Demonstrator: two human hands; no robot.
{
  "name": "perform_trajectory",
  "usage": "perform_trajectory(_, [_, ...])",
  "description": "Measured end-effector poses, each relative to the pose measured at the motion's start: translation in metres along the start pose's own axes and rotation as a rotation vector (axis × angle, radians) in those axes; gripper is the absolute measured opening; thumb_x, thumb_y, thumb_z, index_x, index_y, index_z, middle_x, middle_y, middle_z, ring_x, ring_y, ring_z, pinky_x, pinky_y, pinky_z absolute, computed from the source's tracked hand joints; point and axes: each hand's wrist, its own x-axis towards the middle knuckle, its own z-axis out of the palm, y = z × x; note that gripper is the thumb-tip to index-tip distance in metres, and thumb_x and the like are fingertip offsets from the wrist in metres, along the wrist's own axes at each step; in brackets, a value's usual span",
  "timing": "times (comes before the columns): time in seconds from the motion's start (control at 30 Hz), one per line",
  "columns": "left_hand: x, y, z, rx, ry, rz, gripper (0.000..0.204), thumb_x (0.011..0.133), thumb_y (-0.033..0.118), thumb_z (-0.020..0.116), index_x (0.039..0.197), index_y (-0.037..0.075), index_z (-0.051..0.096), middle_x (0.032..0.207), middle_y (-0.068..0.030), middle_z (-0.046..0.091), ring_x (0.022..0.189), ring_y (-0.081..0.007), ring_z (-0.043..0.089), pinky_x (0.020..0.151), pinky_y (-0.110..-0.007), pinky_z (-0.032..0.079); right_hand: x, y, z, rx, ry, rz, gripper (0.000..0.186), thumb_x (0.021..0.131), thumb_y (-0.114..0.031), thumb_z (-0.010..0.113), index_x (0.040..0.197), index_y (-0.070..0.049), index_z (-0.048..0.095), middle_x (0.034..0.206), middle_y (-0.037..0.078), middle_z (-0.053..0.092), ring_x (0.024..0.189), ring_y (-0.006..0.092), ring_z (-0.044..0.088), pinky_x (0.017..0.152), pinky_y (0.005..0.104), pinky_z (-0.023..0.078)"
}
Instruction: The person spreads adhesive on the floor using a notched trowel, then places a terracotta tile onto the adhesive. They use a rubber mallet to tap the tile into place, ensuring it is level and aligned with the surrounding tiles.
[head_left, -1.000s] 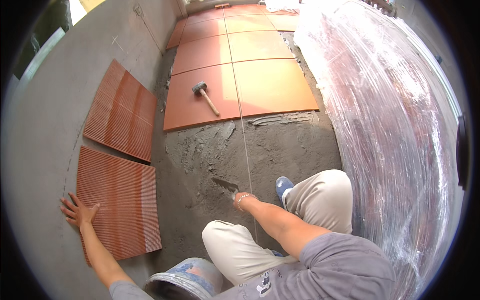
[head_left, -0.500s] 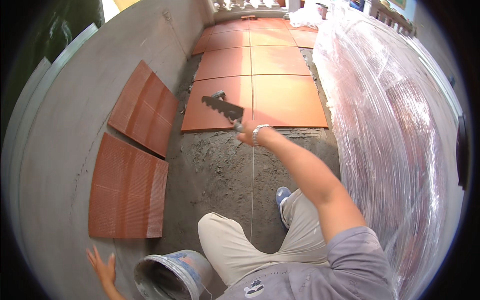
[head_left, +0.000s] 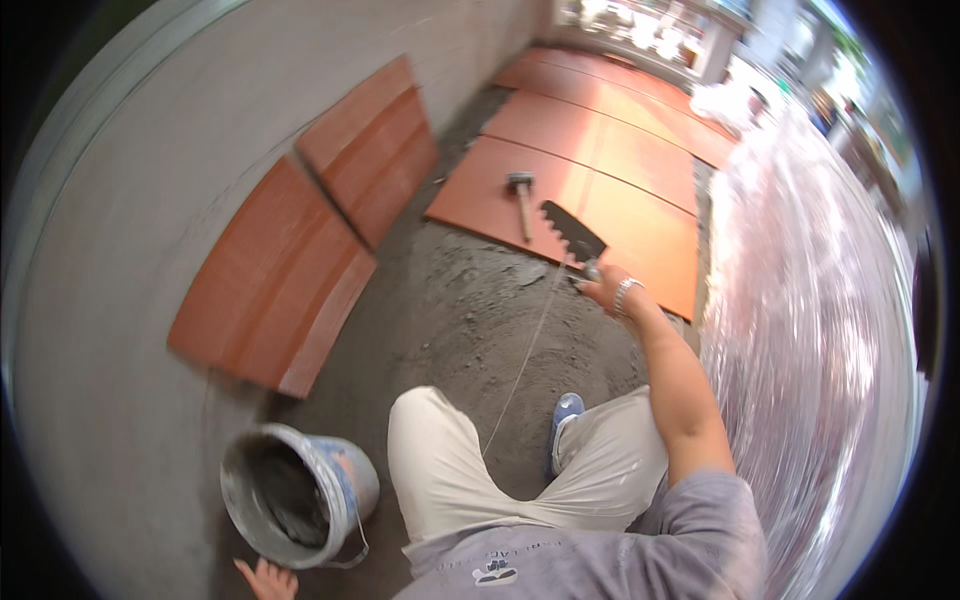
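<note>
While a notched trowel [head_left: 574,232] is gripped by the right hand [head_left: 612,290], the left hand [head_left: 268,580] is held loosely spread.

Just beyond the right hand, laid tiles [head_left: 650,250] are partly covered from view by the trowel's blade, and a mallet [head_left: 522,200] is rested on them, left of it. To that hand's right, the side is closed off by a bulky plastic-wrapped stack [head_left: 800,350], its contents obscured by glare. Well to its left, two orange tiles [head_left: 270,270] are leaned against the wall [head_left: 120,280]. Nearer the body, the mortar bed [head_left: 460,320] is crossed by a string [head_left: 530,355]. Just ahead of the left hand, which is cut off by the lower edge, grey mix [head_left: 295,505] is contained in a bucket [head_left: 355,480]. Whether the blade is touching the tiles cannot be told.
</note>
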Motion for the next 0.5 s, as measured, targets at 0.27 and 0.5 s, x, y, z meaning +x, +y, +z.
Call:
perform_trajectory(0.27, [0.036, -0.068, 0.019, -0.205, 0.214, 0.393, 0.102, 0.081, 0.086, 0.039, 0.157, 0.020, 0.021, 0.158, -0.0090, 0.027, 0.140, -0.0297, 0.032, 0.113, -0.047, 0.023, 0.037, 0.020, 0.027, 0.113, -0.019, -0.171, 0.031, 0.085, -0.030, 0.065, 0.077, 0.000, 0.059, 0.057, 0.008, 0.055, 0.048, 0.0185, 0.054, 0.043, 0.0367, 0.042])
perform_trajectory(0.5, [0.059, -0.058, 0.047, -0.555, 0.335, 0.411, 0.099, 0.078, 0.079, 0.056, 0.144, 0.006, 0.044, 0.148, -0.0119, 0.045, 0.135, -0.0299, 0.041, 0.111, -0.048, 0.032, 0.037, 0.003, 0.038, 0.194, -0.132, -0.112, 0.030, 0.092, -0.030, 0.063, 0.081, -0.003, 0.057, 0.054, 0.002, 0.048, 0.039, 0.0160, 0.048, 0.034, 0.0332, 0.038])
